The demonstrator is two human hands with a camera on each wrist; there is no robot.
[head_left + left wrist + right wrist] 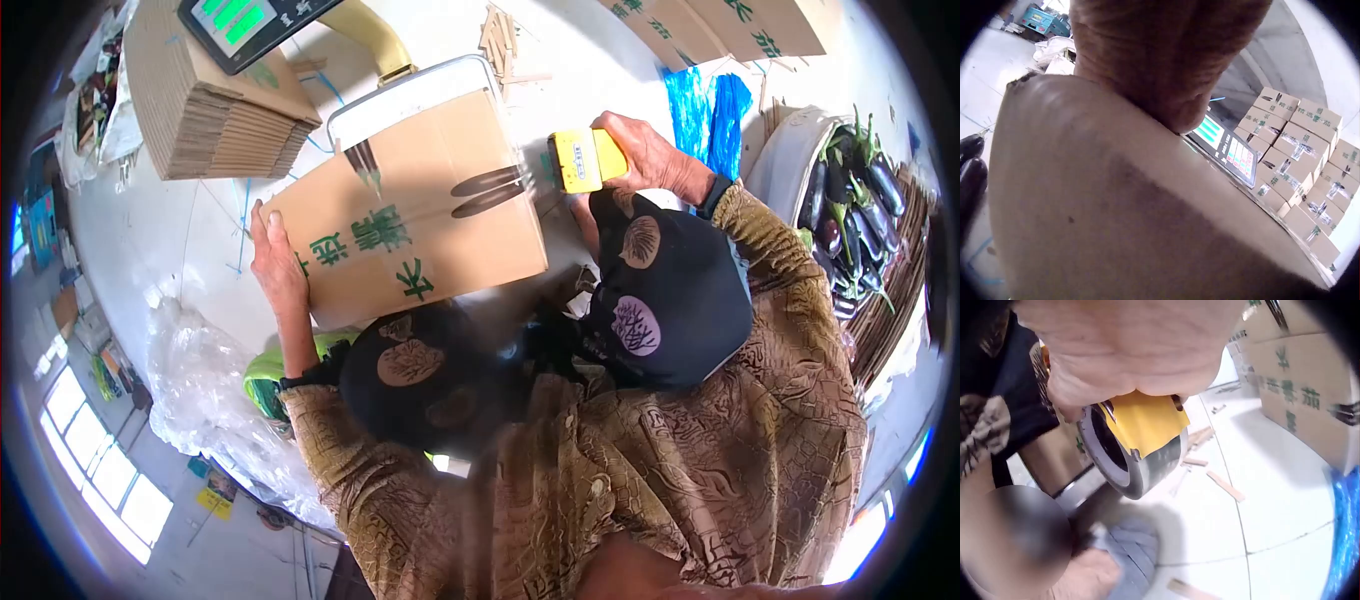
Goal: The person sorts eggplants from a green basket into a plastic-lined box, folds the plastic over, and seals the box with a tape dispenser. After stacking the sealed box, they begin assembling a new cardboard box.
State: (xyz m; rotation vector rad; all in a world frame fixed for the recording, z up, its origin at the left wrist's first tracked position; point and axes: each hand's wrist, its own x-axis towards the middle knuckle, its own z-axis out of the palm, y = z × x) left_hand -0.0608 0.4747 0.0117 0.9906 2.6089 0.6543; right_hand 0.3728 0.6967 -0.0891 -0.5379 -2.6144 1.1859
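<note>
A cardboard box (430, 225) printed with green characters and dark eggplant pictures lies across the platform scale (452, 72). My left hand (280, 268) lies against the box's left end, its fingers extended along the edge; the left wrist view shows the box wall close up beneath the hand. At the opposite end, my right hand (645, 155) grips a yellow tape dispenser (592, 160) just off the box's right end. A wide tape roll (1160, 469) sits in the dispenser, seen in the right wrist view.
Flattened cartons (215, 115) stand behind the box beside the scale's lit display (238, 20). A sack of eggplants (850, 215) is at the right, near blue plastic (712, 105). Clear plastic (205, 385) lies left. Taped boxes (1300, 150) are stacked beyond the scale.
</note>
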